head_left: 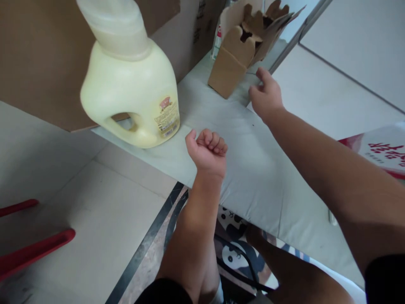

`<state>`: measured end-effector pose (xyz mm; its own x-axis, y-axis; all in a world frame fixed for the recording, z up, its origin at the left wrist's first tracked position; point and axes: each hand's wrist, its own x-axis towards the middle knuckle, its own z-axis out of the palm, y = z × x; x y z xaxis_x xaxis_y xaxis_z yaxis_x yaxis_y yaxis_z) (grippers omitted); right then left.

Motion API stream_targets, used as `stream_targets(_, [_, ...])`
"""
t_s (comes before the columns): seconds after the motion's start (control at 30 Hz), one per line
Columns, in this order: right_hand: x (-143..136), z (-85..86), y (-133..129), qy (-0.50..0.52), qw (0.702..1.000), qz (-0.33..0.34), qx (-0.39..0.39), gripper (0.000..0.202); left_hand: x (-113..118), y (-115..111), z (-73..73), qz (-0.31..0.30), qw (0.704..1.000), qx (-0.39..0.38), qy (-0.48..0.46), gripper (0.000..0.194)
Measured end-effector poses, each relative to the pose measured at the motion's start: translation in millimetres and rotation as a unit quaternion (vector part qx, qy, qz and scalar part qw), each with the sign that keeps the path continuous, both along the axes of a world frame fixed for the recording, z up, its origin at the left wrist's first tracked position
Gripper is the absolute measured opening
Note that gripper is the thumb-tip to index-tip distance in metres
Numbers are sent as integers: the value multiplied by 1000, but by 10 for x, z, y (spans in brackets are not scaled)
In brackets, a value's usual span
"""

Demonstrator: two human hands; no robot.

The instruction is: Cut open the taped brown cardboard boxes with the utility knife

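My left hand (209, 153) hovers over the pale covered tabletop (253, 156), palm up. Its fingers are curled in loosely, the thumb lies apart, and nothing shows in it. Close by on its left stands a large pale yellow jug (129, 90) with a handle hole, a cloudy cap and a small printed label. My right hand (267, 93) reaches to the far side of the table, a finger and the thumb apart, with no object seen in it. Just beyond it is an open brown cardboard carrier (232, 63) with scalloped flaps; the two look apart.
A big cardboard box (41, 63) stands behind the jug. White panels (335, 84) border the far right side, near a red-and-white printed package (386, 150). Red bars (41, 249) stick in at lower left above the tiled floor. A panda-patterned mat (236, 255) lies below.
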<state>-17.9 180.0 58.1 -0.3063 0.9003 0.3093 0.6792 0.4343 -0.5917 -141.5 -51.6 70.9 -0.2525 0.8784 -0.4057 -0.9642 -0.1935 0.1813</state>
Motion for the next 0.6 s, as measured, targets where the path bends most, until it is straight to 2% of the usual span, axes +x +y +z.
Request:
stream_targets(0.1, [203, -19, -92, 1, 999, 50, 3, 62, 78, 7, 6, -3, 1000, -4, 18, 58])
stream_targets(0.2, [220, 114, -138, -15, 999, 49, -8, 65, 177, 22, 20, -18, 999, -19, 18, 58])
stream_targets(0.4, [-150, 503, -188, -58, 996, -23, -61, 75, 253, 74, 30, -19, 999, -17, 22, 59])
stream_targets(0.5, [-387, 546, -73, -46, 995, -18, -82, 75, 215, 118, 25, -14, 999, -21, 21, 58])
stream_targets(0.6, [-589, 515, 104, -33, 994, -29, -97, 73, 166, 149, 30, -14, 999, -26, 16, 57])
